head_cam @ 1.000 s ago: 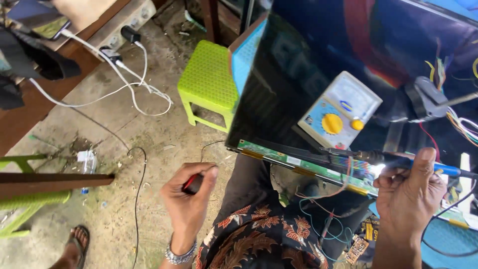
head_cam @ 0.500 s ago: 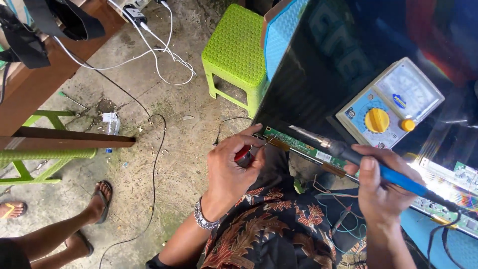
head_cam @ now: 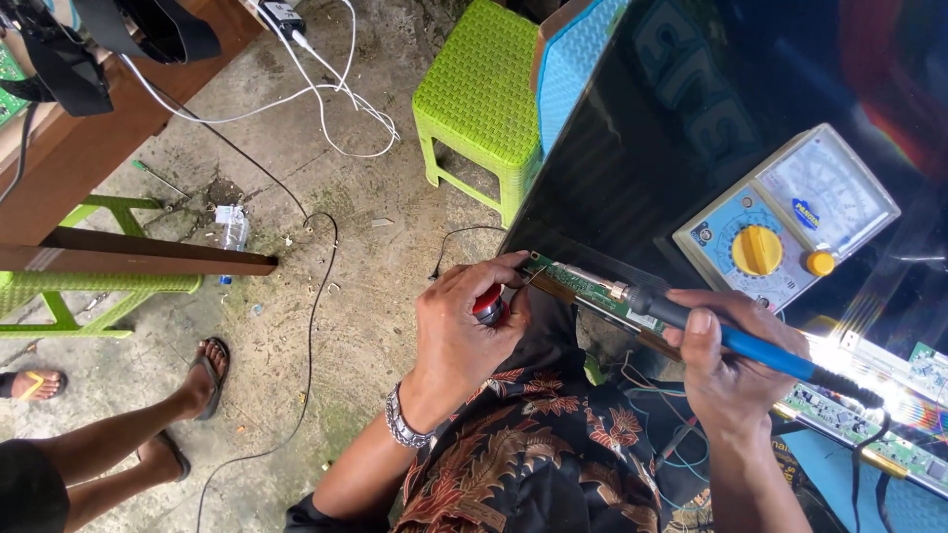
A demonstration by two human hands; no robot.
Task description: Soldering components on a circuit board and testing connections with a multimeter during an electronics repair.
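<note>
Right hand [head_cam: 729,367] is clenched round the blue handle of a soldering iron [head_cam: 711,331], whose metal tip lies along the green circuit strip [head_cam: 592,293] at the lower edge of the dark screen panel [head_cam: 691,128]. Left hand [head_cam: 462,331] is closed on a small red spool [head_cam: 488,305], pinching a thin wire out towards the left end of the strip, just beside the iron's tip. Both of my hands sit close together over my lap, above my patterned shirt [head_cam: 538,449]. On the panel, near the right hand, rests a multimeter [head_cam: 785,217] with a yellow dial. Further along the same edge a lit board [head_cam: 869,395] glares white. On the concrete floor [head_cam: 296,326] stand a green stool [head_cam: 479,94] and trailing cables, and another person's sandalled foot [head_cam: 202,375] shows at the lower left
</note>
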